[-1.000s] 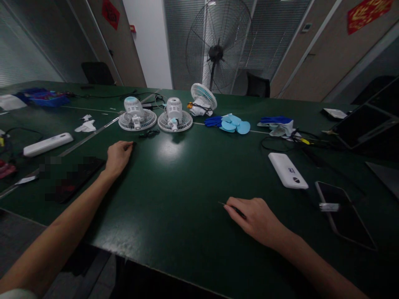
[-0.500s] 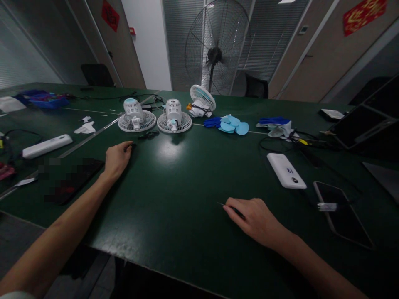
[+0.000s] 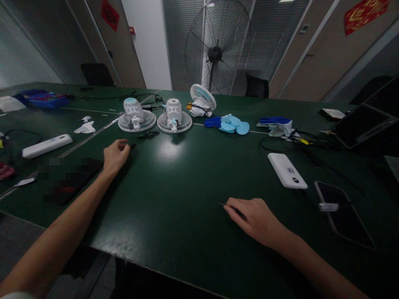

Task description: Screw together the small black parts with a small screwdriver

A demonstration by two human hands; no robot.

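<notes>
My left hand (image 3: 115, 157) rests on the green table (image 3: 174, 199), fingers curled, its fingertips beside a small dark part (image 3: 132, 145) that it may be touching. My right hand (image 3: 254, 218) lies near the front of the table, pinched on a thin dark tool (image 3: 232, 209) whose tip pokes out to the left. Beyond my left hand two small white fans (image 3: 136, 116) (image 3: 174, 117) lie face down. A third small fan (image 3: 202, 99) sits tilted behind them.
Blue fan blades (image 3: 232, 124) and blue gloves (image 3: 276, 122) lie at the back right. A white power bank (image 3: 286, 170) and a dark phone (image 3: 343, 214) are to the right, another white device (image 3: 46, 145) to the left. A big floor fan (image 3: 216, 45) stands behind.
My left hand has drawn back slightly from the small dark part. My right hand has stayed in place.
</notes>
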